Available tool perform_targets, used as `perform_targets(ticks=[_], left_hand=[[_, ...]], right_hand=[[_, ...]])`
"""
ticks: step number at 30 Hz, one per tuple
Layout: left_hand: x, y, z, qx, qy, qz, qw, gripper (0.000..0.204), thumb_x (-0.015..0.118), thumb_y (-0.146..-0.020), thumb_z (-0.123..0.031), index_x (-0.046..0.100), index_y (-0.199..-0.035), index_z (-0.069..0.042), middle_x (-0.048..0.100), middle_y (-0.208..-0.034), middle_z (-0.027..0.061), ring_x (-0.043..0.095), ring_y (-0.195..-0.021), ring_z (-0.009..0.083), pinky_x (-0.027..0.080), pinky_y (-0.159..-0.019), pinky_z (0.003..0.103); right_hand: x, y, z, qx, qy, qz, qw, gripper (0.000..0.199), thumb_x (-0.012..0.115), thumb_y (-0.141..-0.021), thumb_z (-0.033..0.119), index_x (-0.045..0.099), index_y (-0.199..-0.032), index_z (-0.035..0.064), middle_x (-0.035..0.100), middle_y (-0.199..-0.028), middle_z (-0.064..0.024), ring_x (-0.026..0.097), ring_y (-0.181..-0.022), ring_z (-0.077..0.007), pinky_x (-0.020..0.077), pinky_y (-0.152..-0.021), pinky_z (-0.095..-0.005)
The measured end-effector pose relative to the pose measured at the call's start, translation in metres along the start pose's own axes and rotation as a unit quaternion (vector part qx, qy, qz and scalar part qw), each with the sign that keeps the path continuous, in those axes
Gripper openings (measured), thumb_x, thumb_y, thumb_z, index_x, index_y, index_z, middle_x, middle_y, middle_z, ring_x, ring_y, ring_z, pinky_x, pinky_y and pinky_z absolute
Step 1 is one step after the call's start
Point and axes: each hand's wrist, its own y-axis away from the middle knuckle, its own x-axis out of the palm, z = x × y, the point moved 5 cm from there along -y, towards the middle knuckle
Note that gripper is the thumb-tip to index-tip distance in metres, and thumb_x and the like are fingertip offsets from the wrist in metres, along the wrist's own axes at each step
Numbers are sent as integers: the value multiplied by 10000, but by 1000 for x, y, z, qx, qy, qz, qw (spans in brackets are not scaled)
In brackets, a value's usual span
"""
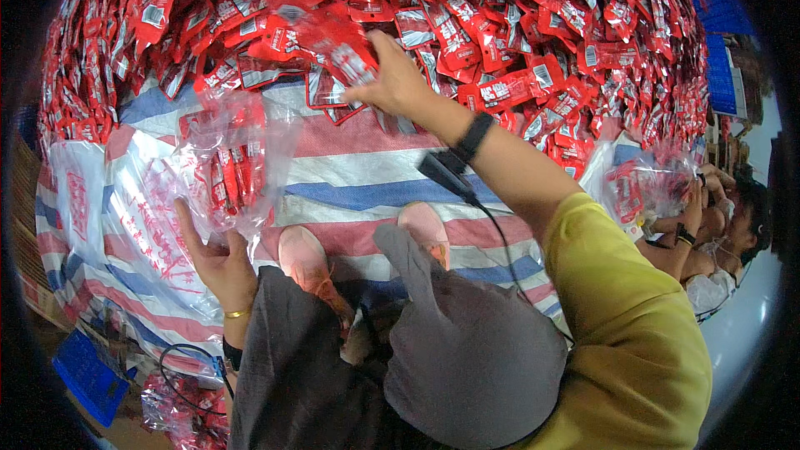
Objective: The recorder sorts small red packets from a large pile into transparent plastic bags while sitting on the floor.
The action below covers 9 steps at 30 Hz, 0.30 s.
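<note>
At the left, a clear plastic bag [279,137] stands with several red packets [237,175] inside. My left hand [223,271] grips it low on its near side, thumb and a finger showing apart; the other fingers are partly hidden. My right hand [396,83] reaches forward across the striped sheet and is closed on a few red packets [354,62], slightly blurred, at the near edge of the heap. These packets are flat and red, with silvery-white printed panels. The held ones are to the right of and beyond the bag's top.
A large heap of red packets [500,25] spans the far side. Printed white plastic bags [154,217] lie left on the striped woven sheet [358,192]. A black cable [500,233] hangs from my right wrist. Another person [725,225] handles a filled bag [637,187] at right.
</note>
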Motion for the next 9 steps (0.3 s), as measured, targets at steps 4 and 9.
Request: perform_targets(ticks=[4,9], left_hand=[[5,2,-11,33,-12,9,999,874,525,-867,174,193,-1642,-59,295,-1679,103,595,-791,39,472,-635,206],[-7,1,2,13,-54,18,998,874,545,-873,145,185,-1643,-59,246,-1705,100,609,-796,37,477,-636,204]], right_hand=[[39,-25,15,-133,243,13,961,1057,928,-520,588,557,-1375,88,553,-1346,-252,500,-1320,-396,345,-1135,-578],[83,14,37,-161,279,230,918,944,906,-642,500,531,-1435,150,556,-1325,-262,497,-1348,-388,293,-1198,-538]])
